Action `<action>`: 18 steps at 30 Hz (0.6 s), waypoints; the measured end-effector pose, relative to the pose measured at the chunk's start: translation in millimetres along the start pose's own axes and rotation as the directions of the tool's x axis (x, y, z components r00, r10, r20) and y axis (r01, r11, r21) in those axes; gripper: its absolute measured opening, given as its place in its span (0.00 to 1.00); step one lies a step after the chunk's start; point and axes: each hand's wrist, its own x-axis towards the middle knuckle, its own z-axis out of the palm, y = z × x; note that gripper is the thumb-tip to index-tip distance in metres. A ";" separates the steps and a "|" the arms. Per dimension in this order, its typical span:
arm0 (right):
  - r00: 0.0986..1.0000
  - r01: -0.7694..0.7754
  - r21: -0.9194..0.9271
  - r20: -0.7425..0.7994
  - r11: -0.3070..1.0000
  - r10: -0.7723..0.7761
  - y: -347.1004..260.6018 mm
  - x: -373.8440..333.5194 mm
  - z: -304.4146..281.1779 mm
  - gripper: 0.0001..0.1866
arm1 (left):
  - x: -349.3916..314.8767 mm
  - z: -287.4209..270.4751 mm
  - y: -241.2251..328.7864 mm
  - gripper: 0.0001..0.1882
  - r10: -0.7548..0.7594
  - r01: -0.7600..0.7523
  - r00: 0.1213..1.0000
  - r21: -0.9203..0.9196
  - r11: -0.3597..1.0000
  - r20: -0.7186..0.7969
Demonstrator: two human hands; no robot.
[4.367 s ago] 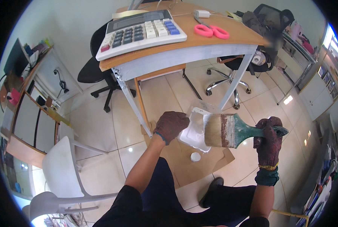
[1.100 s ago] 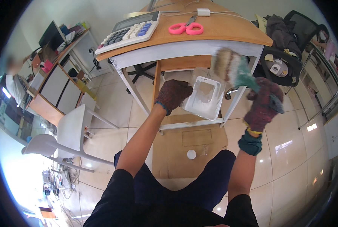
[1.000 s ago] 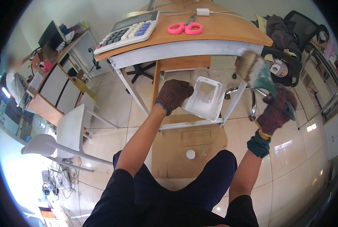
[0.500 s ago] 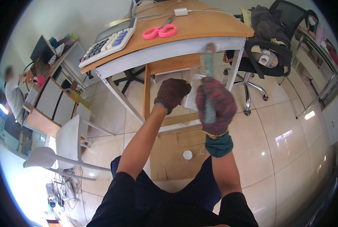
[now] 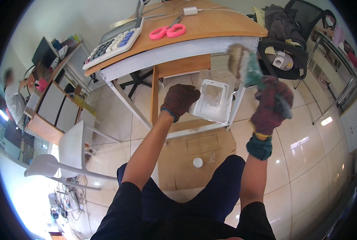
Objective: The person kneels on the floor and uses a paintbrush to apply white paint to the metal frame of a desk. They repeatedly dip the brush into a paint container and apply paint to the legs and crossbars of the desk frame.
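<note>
My left hand (image 5: 180, 101), in a dark red knitted glove, grips the left edge of a clear plastic tub (image 5: 228, 112) with white paint in it. The tub is held in front of the desk. In my right hand (image 5: 271, 106), gloved in the same way, is a paintbrush (image 5: 251, 72) with a green handle. Its bristles point up and left, near the right end of the desk's whitish front rail (image 5: 178, 55). Brush and right hand are smeared by motion.
On the wooden desktop (image 5: 222, 26) lie pink-handled scissors (image 5: 168, 31), a large calculator (image 5: 116, 43) and a white adapter (image 5: 190, 11) with cables. Flattened cardboard (image 5: 178, 172) bearing a small white disc (image 5: 198, 162) covers the floor below. A black office chair (image 5: 284, 60) stands right, a white chair (image 5: 72, 152) left.
My right hand has swung right with the paintbrush, away from the tub, uncovering the white paint inside. My left hand has stayed nearly in place with the tub.
</note>
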 end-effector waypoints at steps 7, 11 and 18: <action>0.954 0.268 -0.412 -0.011 0.871 -0.300 6.0 1.1 -13.7 0.10 | 2.0 3.9 1.5 0.19 0.015 -0.015 1.000 -0.007 1.000 0.014; 0.980 0.198 -0.057 0.039 0.979 -0.195 6.4 -15.5 14.9 0.12 | 5.1 3.6 -2.7 0.17 0.042 -0.043 0.999 0.025 0.999 0.009; 0.830 0.443 -0.326 0.500 0.835 -0.245 -23.4 -35.1 52.7 0.13 | 6.3 0.0 -20.1 0.18 0.281 -0.275 0.960 0.240 0.931 0.012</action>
